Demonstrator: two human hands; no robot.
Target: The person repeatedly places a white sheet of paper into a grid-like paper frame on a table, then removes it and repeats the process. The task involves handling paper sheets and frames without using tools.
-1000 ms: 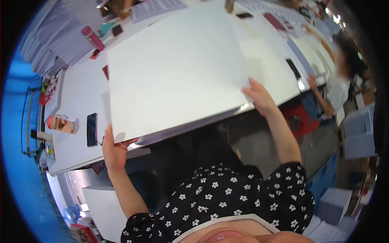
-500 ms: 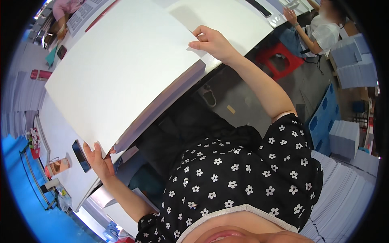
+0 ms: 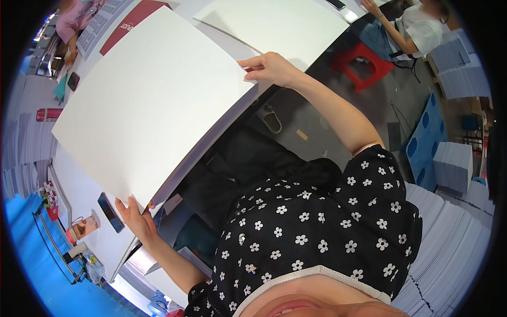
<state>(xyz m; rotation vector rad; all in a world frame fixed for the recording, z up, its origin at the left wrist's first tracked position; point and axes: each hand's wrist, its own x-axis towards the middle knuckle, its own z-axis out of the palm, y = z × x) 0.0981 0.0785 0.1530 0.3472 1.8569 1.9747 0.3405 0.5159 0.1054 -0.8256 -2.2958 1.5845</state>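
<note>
A large white sheet of paper or thin board (image 3: pixel 148 100) spans much of the table in front of me. My right hand (image 3: pixel 273 70) pinches its right corner between thumb and fingers. At its near-left corner my left hand (image 3: pixel 138 219) grips the edge, with the thumb side on top and some fingertips hidden. The sheet bows slightly along its near edge. Beyond my right hand another large white sheet (image 3: pixel 285 26) lies on the table. Part of a dark red printed sheet (image 3: pixel 132 26) shows past the far edge of the one I hold.
Beside my left hand lies a dark phone (image 3: pixel 110 212), with a cup (image 3: pixel 84 228) further left. A pink-red flask (image 3: pixel 48 114) stands by the left paper stacks. A red stool (image 3: pixel 364 63) and a seated co-worker (image 3: pixel 420 31) are at right. Paper stacks (image 3: pixel 443 248) rise behind my right side.
The held sheet has shifted left and nearer, with both hands moving along. More of the red printed sheet shows, and the other white sheet's left corner is uncovered.
</note>
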